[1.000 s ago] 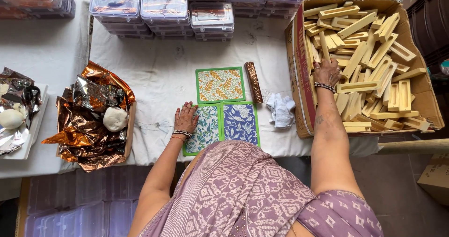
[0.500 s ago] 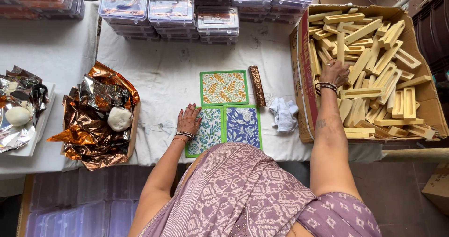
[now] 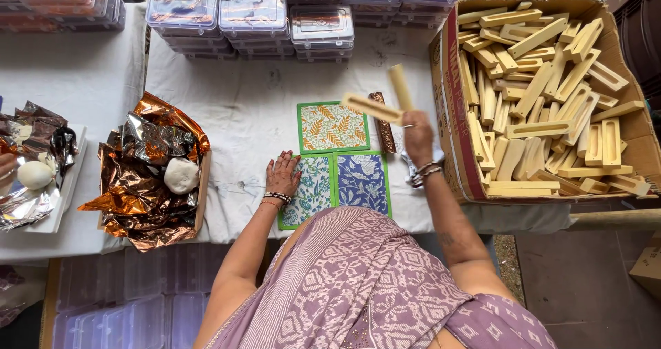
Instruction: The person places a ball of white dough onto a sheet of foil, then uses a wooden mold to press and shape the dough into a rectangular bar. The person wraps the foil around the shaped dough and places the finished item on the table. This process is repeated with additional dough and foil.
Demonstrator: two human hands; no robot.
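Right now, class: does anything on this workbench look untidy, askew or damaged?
The wooden pieces lie jumbled at all angles in the cardboard box, and crumpled copper foil spills over its tray. The three patterned cards sit squarely, and nothing looks broken.

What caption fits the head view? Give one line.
Right hand lifts two wooden pieces beside the cardboard box; left hand rests on patterned tiles.
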